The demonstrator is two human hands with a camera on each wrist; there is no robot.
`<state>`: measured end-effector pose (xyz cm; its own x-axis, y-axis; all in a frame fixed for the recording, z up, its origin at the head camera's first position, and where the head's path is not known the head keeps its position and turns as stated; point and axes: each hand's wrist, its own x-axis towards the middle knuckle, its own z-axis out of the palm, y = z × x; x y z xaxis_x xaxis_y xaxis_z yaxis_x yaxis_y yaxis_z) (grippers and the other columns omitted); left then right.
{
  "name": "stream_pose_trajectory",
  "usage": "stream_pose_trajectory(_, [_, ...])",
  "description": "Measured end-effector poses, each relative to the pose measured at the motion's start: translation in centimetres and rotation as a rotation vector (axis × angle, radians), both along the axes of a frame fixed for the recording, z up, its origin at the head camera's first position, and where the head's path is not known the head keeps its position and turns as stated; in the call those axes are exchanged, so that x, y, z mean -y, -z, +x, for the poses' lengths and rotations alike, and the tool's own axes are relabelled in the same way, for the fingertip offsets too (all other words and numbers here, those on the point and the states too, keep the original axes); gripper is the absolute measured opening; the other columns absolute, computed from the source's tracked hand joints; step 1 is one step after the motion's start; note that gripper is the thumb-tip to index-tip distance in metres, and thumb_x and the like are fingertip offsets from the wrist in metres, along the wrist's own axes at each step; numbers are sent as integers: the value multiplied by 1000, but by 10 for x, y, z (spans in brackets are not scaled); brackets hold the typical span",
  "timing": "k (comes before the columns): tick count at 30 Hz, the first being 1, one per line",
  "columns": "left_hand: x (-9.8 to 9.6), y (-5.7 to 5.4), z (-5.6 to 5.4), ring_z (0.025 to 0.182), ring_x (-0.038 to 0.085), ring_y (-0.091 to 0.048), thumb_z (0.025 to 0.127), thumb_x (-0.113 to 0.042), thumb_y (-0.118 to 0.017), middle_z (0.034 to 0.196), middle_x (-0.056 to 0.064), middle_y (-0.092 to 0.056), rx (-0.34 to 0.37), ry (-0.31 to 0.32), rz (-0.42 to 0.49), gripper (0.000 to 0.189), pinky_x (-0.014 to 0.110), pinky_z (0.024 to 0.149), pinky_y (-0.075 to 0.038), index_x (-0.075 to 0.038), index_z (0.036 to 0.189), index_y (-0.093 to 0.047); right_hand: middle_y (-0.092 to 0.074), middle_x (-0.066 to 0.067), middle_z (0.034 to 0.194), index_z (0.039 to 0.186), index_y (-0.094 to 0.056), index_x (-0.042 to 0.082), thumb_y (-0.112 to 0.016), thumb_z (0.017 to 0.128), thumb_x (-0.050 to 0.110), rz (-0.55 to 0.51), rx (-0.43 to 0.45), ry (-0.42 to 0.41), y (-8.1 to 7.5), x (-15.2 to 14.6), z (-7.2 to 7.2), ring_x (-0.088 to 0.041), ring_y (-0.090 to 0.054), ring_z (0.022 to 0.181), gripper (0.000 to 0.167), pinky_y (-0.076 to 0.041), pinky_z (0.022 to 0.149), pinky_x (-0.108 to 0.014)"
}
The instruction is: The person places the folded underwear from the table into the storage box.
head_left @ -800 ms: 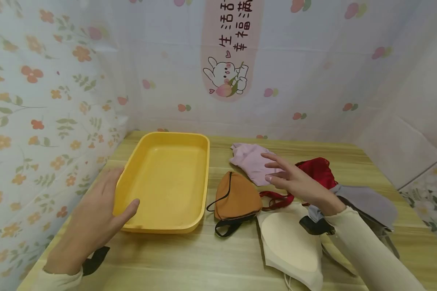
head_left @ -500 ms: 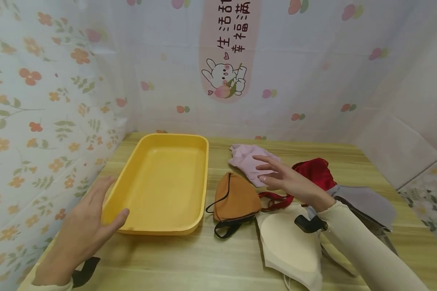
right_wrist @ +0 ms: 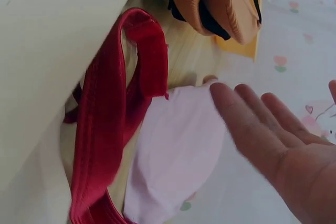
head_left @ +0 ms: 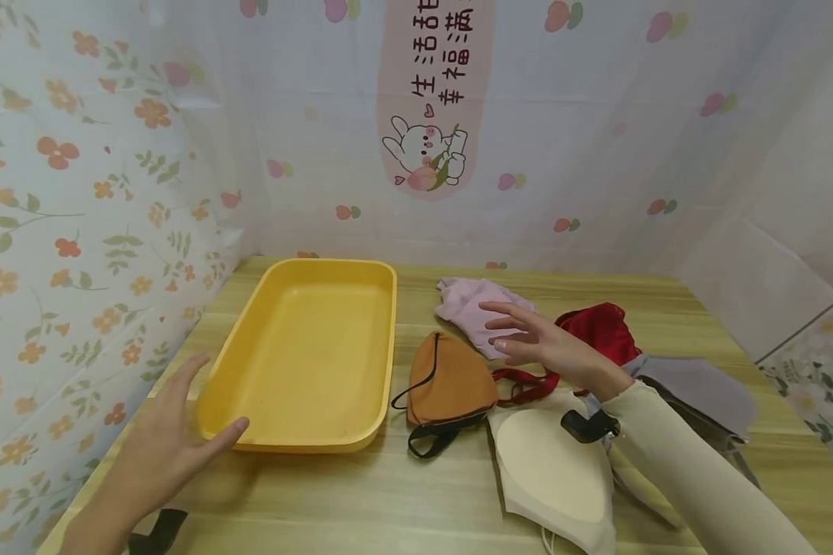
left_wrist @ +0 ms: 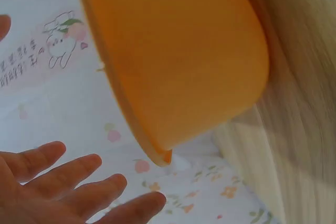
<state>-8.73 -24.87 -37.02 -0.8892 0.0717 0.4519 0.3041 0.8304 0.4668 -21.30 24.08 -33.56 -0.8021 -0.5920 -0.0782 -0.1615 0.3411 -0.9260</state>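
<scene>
at the left of the wooden table (head_left: 361, 501), a yellow tray (head_left: 298, 354) sits with its inside facing up. beside its near left corner is the left hand (head_left: 154, 445), fingers spread, thumb well apart from them, gripping nothing; the left wrist view shows 4 of its fingers clear of the tray wall. to the right of the tray lie cloth things: an orange-brown piece (head_left: 451, 378) with black straps, a lilac piece (head_left: 468, 299) behind it, a red piece (head_left: 600, 327), a grey piece (head_left: 701, 389) at the far right and a cream piece (head_left: 551, 462) nearest the person. a red strap (right_wrist: 100, 135) runs close to the lilac cloth. the right hand (head_left: 558, 351) is over the lilac piece, fingers loosely extended with nothing in them; whether a fingertip touches the fabric cannot be told.
</scene>
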Motion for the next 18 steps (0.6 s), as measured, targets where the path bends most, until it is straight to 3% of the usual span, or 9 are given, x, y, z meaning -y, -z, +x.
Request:
stream_pose_trajectory(6, [10, -1, 0, 129, 60, -42, 79, -31, -87, 159, 28, -33, 205, 9, 140, 104, 74, 92, -40, -18, 160, -24, -32, -28, 157, 160, -23, 20, -54, 103, 19, -25, 43, -23, 7, 2, -1, -55, -39, 139, 65, -44, 108, -62])
stream_pose_trajectory(11, [20, 4, 0, 135, 68, -29, 80, -22, -86, 167, 20, -19, 279, 56, 243, 105, 81, 101, -26, -27, 161, -21, -33, -24, 158, 159, -28, 26, -57, 102, 27, 52, 56, -13, 10, 7, -1, -50, -40, 141, 64, -46, 109, -60])
stream_pose_trajectory(12, [22, 6, -1, 137, 67, -26, 80, -20, -86, 169, 16, -17, 286, 71, 259, 105, 72, 113, -24, -30, 161, -20, -34, -23, 158, 158, -29, 28, -58, 101, 30, 69, 57, -12, 10, 8, -1, -48, -41, 141, 64, -46, 109, -59])
stream_pose_trajectory(13, [25, 8, -2, 139, 67, -23, 81, -19, -85, 170, 11, -13, 300, 84, 280, 105, 71, 116, -20, -32, 161, -18, -34, -23, 158, 158, -29, 29, -58, 101, 31, 79, 60, -16, 11, 9, -2, -47, -41, 142, 64, -45, 109, -59])
stream_pose_trajectory(15, [28, 10, -3, 143, 64, -17, 83, -17, -83, 171, 6, -7, 322, 110, 308, 106, 38, 129, -15, -35, 161, -15, -34, -22, 158, 157, -31, 29, -58, 101, 32, 94, 54, -26, 12, 10, -3, -46, -40, 142, 62, -46, 108, -59])
stream_pose_trajectory(16, [30, 11, -4, 145, 62, -13, 84, -16, -82, 171, 4, -5, 334, 124, 318, 106, 21, 127, -14, -36, 161, -13, -35, -22, 158, 157, -32, 28, -58, 101, 32, 101, 51, -31, 13, 11, -4, -45, -39, 143, 61, -46, 108, -59])
stream_pose_trajectory(18, [32, 13, -6, 146, 62, -8, 85, -14, -81, 171, 4, 0, 341, 147, 324, 107, -3, 109, -13, -35, 162, -10, -36, -22, 158, 156, -34, 25, -59, 101, 30, 102, 42, -44, 16, 13, -6, -46, -38, 143, 61, -46, 108, -59])
